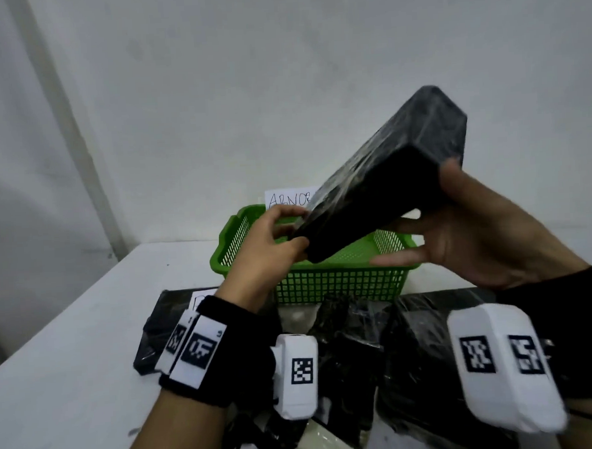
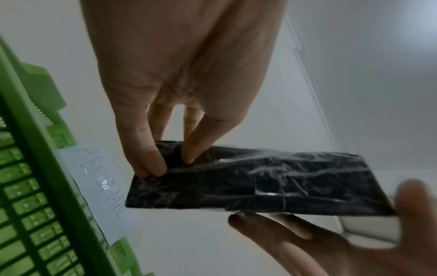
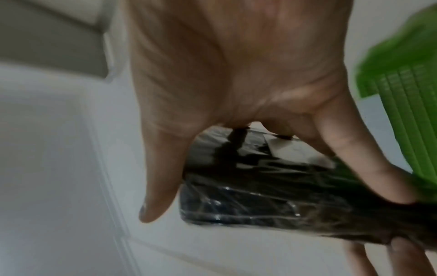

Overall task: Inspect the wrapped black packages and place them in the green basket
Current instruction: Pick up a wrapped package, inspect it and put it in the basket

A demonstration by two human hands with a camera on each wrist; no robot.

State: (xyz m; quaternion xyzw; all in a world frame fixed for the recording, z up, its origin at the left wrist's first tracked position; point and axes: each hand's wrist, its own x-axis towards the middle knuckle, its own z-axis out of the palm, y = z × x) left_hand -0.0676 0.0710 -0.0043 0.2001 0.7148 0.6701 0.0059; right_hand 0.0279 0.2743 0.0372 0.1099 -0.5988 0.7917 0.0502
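head: above, facing forward-down | wrists: close along fingers; all share package (image 1: 381, 185), basket (image 1: 339, 284)

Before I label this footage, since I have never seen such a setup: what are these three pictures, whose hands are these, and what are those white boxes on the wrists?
No machine here: a person works with two bare hands. The wide picture comes from a camera on the person's head, looking down. The other two come from cameras strapped to each wrist; those are the white boxes with black-and-white square markers.

The left hand pinches the lower end of a black package wrapped in clear film. The right hand holds its upper end, so it is tilted above a green basket. The left wrist view shows the left fingers on the package.

The basket stands on a white table. Behind it is a paper note with handwriting. More black packages lie near the person.
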